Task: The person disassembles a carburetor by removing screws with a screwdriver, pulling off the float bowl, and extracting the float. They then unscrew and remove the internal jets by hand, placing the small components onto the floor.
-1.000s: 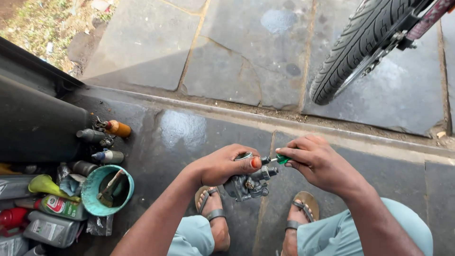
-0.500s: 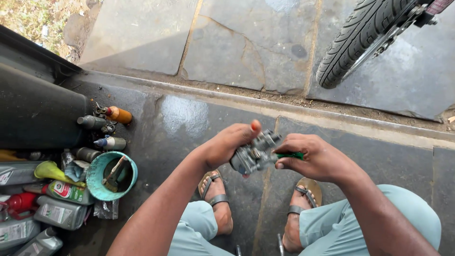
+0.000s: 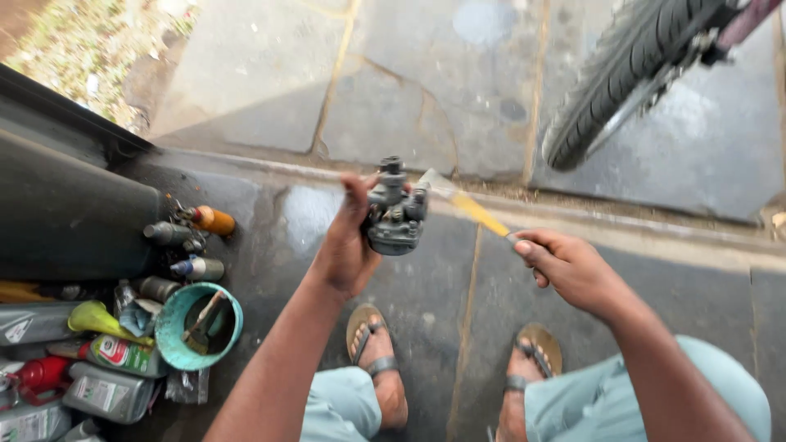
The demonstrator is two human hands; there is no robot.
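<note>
My left hand point(image 3: 348, 245) holds up a small grey metal carburettor point(image 3: 395, 211), gripped from its left side, at chest height over the dark stone floor. My right hand point(image 3: 569, 270) grips a screwdriver with a yellow, see-through handle point(image 3: 471, 209); the tool is blurred and slants up and left until its end meets the right side of the carburettor. Both forearms reach in from the bottom edge. My two sandalled feet point(image 3: 377, 352) rest on the floor below the hands.
At the left stand several spray cans and oil bottles point(image 3: 176, 237), a teal bowl with tools point(image 3: 201, 327), a yellow funnel point(image 3: 94, 317) and a dark bench or box point(image 3: 65, 213). A motorcycle tyre point(image 3: 622, 78) stands at the upper right on wet paving.
My left hand has lifted the carburettor up and turned it upright. My right hand has drawn back to the right, and the long screwdriver now points at the part.
</note>
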